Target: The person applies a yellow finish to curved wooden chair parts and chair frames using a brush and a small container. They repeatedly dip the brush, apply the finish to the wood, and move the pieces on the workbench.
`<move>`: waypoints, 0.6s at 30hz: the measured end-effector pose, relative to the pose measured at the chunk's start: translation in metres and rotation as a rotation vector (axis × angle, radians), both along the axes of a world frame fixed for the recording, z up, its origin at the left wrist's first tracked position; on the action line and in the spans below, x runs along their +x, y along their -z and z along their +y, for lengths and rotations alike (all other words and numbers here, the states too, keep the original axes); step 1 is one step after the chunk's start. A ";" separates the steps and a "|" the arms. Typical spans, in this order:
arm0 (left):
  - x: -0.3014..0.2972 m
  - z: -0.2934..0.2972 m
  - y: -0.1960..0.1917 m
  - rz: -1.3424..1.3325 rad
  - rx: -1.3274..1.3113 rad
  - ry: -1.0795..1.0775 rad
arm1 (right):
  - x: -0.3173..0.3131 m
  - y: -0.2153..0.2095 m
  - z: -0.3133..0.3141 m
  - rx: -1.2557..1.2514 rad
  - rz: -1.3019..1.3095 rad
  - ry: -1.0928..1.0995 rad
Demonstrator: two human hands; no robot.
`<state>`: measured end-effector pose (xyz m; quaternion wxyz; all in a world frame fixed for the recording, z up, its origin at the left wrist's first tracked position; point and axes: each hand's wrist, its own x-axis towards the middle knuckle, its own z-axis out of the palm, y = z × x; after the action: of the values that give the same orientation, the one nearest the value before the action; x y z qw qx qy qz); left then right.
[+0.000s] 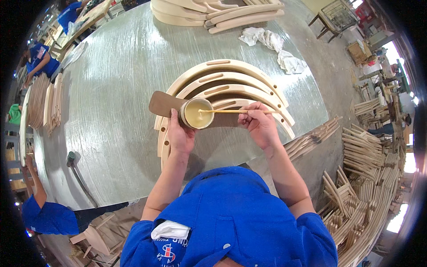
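My left hand point(181, 135) is closed round a small round cup point(199, 114) of pale yellow liquid that looks like glue. A flat brown paddle-like piece point(165, 103) sticks out to the cup's left; whether it is joined to the cup I cannot tell. In a pinch, my right hand point(259, 122) holds a thin wooden stick point(229, 111), its tip dipped in the liquid. Just beyond both hands, several curved wooden pieces point(218, 76) with slots and round holes lie nested in arcs on the table point(111, 89).
More curved wooden parts point(244, 13) are stacked at the far edge, near crumpled white cloths point(273, 42). A hammer point(79, 175) lies at the left. Co-workers in blue point(46, 218) stand along the left side. Wooden bundles point(364, 147) and chair frames point(349, 196) fill the right floor.
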<state>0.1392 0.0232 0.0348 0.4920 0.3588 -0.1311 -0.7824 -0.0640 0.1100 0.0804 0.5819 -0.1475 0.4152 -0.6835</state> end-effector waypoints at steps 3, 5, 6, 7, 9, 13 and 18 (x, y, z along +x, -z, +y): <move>-0.012 0.003 -0.003 -0.012 -0.028 0.019 | 0.001 0.019 0.001 0.104 -0.210 0.064; -0.021 0.005 -0.006 -0.036 -0.060 0.031 | 0.000 0.033 0.001 0.216 -0.260 0.081; -0.026 0.007 -0.010 -0.049 -0.062 0.020 | 0.002 0.037 0.002 0.226 -0.275 0.072; -0.029 0.007 -0.013 -0.062 -0.065 0.010 | 0.002 0.039 0.002 0.235 -0.291 0.064; -0.030 0.005 -0.006 -0.041 -0.062 0.029 | -0.001 0.039 0.001 0.214 -0.273 0.093; -0.014 0.000 0.011 -0.016 -0.067 0.017 | -0.015 0.020 0.000 0.088 0.051 0.186; 0.011 -0.008 0.003 -0.021 -0.029 -0.040 | -0.032 0.014 -0.002 0.042 0.640 0.200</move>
<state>0.1501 0.0150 0.0314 0.5113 0.3621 -0.1405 -0.7667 -0.0959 0.1080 0.0662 0.3552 -0.3010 0.6032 -0.6476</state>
